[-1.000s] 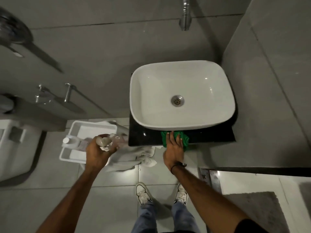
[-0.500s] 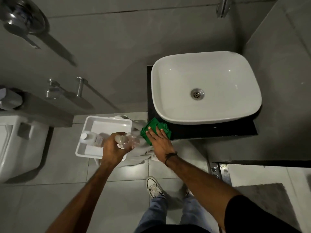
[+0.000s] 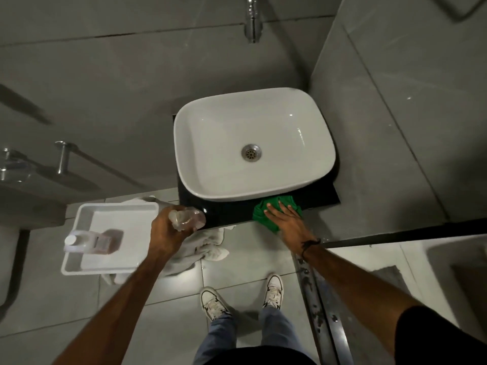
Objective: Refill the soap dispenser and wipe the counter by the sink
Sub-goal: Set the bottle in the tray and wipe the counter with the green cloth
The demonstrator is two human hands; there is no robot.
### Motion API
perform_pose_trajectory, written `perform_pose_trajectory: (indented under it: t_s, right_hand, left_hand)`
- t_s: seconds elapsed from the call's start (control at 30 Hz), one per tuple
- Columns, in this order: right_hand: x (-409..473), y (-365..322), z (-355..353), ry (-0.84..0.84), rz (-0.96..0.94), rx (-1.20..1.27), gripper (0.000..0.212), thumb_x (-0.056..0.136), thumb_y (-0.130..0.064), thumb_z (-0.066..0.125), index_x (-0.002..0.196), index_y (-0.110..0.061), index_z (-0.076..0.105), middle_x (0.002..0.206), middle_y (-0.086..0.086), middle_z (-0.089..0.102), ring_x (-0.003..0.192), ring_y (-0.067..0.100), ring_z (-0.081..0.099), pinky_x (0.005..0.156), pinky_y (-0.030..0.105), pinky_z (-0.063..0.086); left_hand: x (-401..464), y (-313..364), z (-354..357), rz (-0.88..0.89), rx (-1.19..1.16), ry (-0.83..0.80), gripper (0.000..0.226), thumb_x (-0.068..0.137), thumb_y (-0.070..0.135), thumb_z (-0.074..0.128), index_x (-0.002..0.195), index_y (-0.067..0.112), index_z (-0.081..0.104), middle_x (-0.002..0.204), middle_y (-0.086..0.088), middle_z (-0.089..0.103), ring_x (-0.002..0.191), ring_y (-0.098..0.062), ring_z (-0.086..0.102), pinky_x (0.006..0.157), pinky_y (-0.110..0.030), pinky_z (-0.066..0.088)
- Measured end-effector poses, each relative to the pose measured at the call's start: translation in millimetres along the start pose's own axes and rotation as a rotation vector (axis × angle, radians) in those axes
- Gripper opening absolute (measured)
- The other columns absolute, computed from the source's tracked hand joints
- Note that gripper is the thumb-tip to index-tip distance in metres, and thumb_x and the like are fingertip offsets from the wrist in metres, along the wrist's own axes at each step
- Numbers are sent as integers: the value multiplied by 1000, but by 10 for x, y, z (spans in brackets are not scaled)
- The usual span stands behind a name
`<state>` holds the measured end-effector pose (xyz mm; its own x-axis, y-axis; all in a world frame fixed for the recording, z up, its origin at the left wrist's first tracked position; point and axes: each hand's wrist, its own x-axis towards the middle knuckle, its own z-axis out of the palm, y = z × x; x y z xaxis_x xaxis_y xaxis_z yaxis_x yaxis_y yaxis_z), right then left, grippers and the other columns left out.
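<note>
A white basin (image 3: 253,143) sits on a black counter (image 3: 229,213). My right hand (image 3: 286,219) lies flat, fingers spread, on a green cloth (image 3: 266,216) on the counter's front strip, right of centre. My left hand (image 3: 168,229) grips a clear soap dispenser bottle (image 3: 188,218) in the air by the counter's left front corner. A refill jug (image 3: 92,242) with a white cap lies in a white tray (image 3: 87,214) on the floor to the left.
A white towel (image 3: 208,245) lies crumpled on the floor tiles under my left hand. A chrome tap (image 3: 251,19) hangs above the basin. A grey wall (image 3: 395,127) stands right of the counter. My shoes (image 3: 213,302) stand below.
My right hand slid the green cloth from the counter's left front corner to the right along the front strip. My left hand kept hold of the bottle by the left corner.
</note>
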<state>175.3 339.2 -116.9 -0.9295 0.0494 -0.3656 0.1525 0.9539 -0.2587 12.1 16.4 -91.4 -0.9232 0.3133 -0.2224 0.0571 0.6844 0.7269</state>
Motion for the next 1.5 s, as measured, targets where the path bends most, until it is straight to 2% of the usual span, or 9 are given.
perform_pose_trajectory:
  t_s: [0.27,0.53,0.77,0.9,1.1,1.23,1.3,1.43,1.5]
  right_hand:
    - [-241,1052,-417,14,231,4,87,82,13,46,158,-21,22,168,1,14,155,29,9,126,39,10]
    - [-179,925,-377,124,367,94,69,88,9,48,151,-17,42,163,4,32,148,32,31,120,43,32]
    - [-237,312,-356,258,609,612,41,86,3,54,118,-13,74,113,21,72,104,40,66,86,31,55]
    - [-222,-408,-275,87,744,1427,37,77,22,44,75,-7,67,75,13,69,69,29,68,46,22,53]
    - [32,-1484,-43,-342,605,1654,40,73,17,48,97,-4,71,98,17,77,87,33,72,75,38,61]
    - [204,-1896,26,-379,476,1470,38,78,8,60,106,-15,75,109,13,76,105,32,71,84,38,60]
    - [258,-1928,18,-207,390,1149,39,81,-9,71,113,-29,73,118,6,72,110,25,67,88,34,57]
    - [407,-1755,84,-11,247,372,90,83,-44,67,157,-14,25,165,7,24,152,26,21,123,41,22]
    - [493,-1673,227,-56,211,90,109,81,-59,59,159,-7,3,169,12,1,156,27,-4,127,47,3]
  left_hand:
    - [16,138,265,-34,44,56,56,61,12,97,101,32,63,102,-4,74,94,-30,71,82,-44,57]
    - [-4,230,278,-4,35,102,70,62,13,95,102,50,51,92,5,70,84,-27,71,78,-41,59]
    - [-371,159,383,-212,38,218,63,72,-2,83,126,-4,50,117,-24,57,104,-42,60,86,-49,54]
    - [-816,85,556,-496,-374,28,32,83,10,79,108,15,60,98,-5,66,98,-31,66,81,-44,57]
    - [-1115,-107,471,-617,-1004,-325,54,81,28,83,129,16,62,123,-16,72,114,-39,69,95,-54,57]
    - [-1137,-312,273,-620,-1013,-158,42,87,10,78,126,11,63,118,-20,74,103,-40,73,84,-51,62]
    - [-1108,-454,132,-659,-1016,-42,40,87,8,77,124,10,62,116,-20,74,100,-38,74,78,-46,63]
    - [-906,-840,-195,-731,-933,174,33,86,5,77,114,11,62,115,-19,71,96,-34,73,66,-39,64]
    - [-711,-1086,-363,-748,-856,214,41,88,6,75,125,7,58,123,-21,67,106,-37,69,81,-48,63]
